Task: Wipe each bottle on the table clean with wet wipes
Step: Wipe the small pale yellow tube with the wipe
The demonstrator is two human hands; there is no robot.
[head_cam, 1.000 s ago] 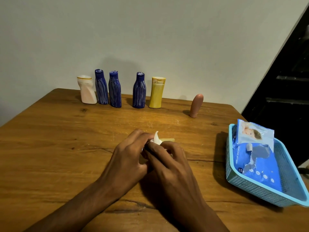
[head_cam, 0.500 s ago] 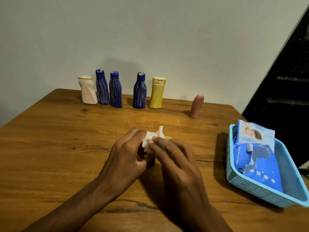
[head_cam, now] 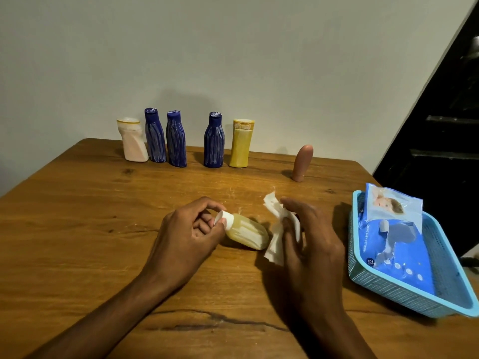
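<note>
Mid-wipe at the tabletop's [head_cam: 77,229] centre: my left hand [head_cam: 186,234] pinches the white cap of a small yellow bottle [head_cam: 246,234] lying on its side, while my right hand [head_cam: 308,237] clutches a crumpled wet wipe [head_cam: 276,229] just beside its base. Next, I judge, the wipe returns to the bottle (six others wait along the far edge).

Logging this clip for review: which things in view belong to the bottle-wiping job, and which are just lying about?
Part of the job:
- small yellow bottle, held by left hand
- wet wipe, in right hand
- six standing bottles at the wall
- wipes pack in the blue basket

Lying about:
- nothing on the table
</note>
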